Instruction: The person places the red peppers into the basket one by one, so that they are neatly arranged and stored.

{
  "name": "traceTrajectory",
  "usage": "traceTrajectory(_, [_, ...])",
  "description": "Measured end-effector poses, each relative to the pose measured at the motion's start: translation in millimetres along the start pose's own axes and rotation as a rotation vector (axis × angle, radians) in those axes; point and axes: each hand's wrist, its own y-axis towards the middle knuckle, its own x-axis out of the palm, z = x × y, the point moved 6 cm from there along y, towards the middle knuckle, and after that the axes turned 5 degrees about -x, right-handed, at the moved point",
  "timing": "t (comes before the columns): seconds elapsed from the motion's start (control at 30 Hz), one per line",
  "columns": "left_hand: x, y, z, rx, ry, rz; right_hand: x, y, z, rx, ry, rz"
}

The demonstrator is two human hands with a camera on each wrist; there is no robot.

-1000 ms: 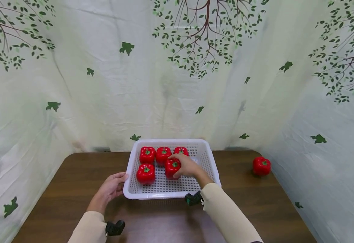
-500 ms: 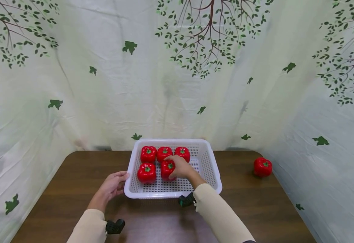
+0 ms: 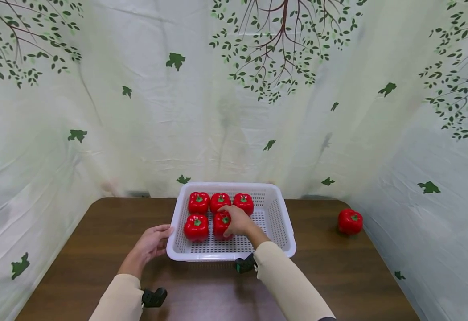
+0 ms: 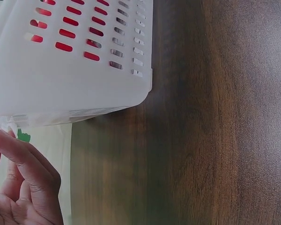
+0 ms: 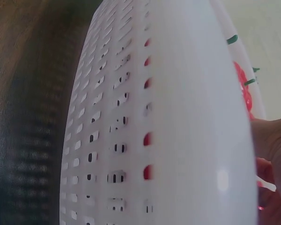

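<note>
A white plastic basket [image 3: 230,257] with slotted walls stands on the brown table, red bell peppers inside. My right hand [image 3: 239,220] reaches in over the near side and grips a bell pepper [image 3: 221,226] in the front row, fingers on top and thumb at its near right side. Left of it sits another bell pepper [image 3: 196,228]. Behind them are three more in a row, including a middle bell pepper [image 3: 219,200] and a right one [image 3: 244,203]. At the basket's left rim, my left hand [image 3: 150,244] pinches the edge; in the left wrist view its fingertips meet the rim's corner.
One more bell pepper [image 3: 350,221] lies on the table [image 3: 318,263] near its right edge. A pale curtain [image 3: 234,147] printed with branches and leaves hangs behind and at both sides. Black wrist devices [image 3: 154,297] sit on both sleeves.
The right hand has shifted the bell pepper leftward in the basket, closer to its front-row neighbour, and still holds it. My left hand stays at the rim. The head view has drifted slightly.
</note>
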Motion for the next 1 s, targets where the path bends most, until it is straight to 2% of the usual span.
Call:
traceTrajectory(0.23, [4.1,4.1,2.4,0.002,0.012,-0.009,-6.5,-2.9,3.8,-0.045,-0.022,-0.004])
traceTrajectory(0.5, [6.6,6.2,2.6,-0.003,0.020,-0.007,-26.8,-12.9,7.3,-0.097,0.011,-0.012])
traceTrajectory(0.77, [3.0,1.6,-0.4,0.001,0.035,-0.016,-48.1,-30.0,15.8,-0.152,-0.021,-0.076])
traceTrajectory(0.93, [1.6,1.2,0.2,-0.002,0.036,-0.010,-68.9,-40.7,28.0,-0.129,0.025,-0.059])
traceTrajectory(1.0, [1.8,1.2,0.8,0.000,0.043,-0.009,-77.5,-44.0,34.2,-0.109,0.013,-0.044])
